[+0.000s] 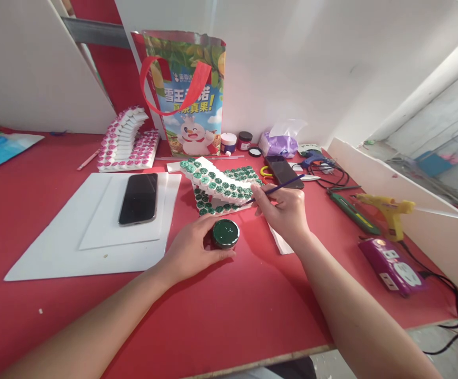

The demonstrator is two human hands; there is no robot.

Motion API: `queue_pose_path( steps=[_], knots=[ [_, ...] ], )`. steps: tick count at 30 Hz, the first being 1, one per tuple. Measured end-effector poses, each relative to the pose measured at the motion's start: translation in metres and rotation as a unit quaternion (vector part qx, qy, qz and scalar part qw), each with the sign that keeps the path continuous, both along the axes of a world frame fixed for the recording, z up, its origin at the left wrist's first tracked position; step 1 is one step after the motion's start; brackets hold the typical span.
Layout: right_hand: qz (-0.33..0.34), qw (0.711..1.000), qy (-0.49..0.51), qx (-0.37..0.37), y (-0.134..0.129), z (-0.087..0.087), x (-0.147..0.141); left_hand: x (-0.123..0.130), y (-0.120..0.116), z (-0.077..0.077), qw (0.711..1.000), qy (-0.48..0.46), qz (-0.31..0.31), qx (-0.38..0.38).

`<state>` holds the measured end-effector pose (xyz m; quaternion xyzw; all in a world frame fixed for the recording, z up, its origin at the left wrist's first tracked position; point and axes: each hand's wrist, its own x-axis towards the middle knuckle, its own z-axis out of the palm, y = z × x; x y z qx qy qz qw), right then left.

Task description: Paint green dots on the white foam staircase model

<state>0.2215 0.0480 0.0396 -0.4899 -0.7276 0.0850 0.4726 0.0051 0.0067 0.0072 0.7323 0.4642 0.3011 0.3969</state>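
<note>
Cupping paint jar [226, 233], left hand [191, 247]; pinching brush [282, 185], right hand [288, 208]; tip perhaps touching green-dotted model [219, 181].

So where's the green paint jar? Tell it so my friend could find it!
On the red table, find the left hand, near the middle. It curls around the green paint jar, which is open. Its shiny dark green top sets it apart from the white-topped jar and the black-topped jar beside the tall bag.
</note>
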Motion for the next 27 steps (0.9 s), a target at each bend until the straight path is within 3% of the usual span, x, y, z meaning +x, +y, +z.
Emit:
queue_pose_path(
  steps=[27],
  knots=[
    [0.002,1.0,0.006,-0.014,-0.0019,0.0015,-0.0021,0.0,0.0,0.0024,1.0,0.01,-0.001,-0.003]
  ],
)
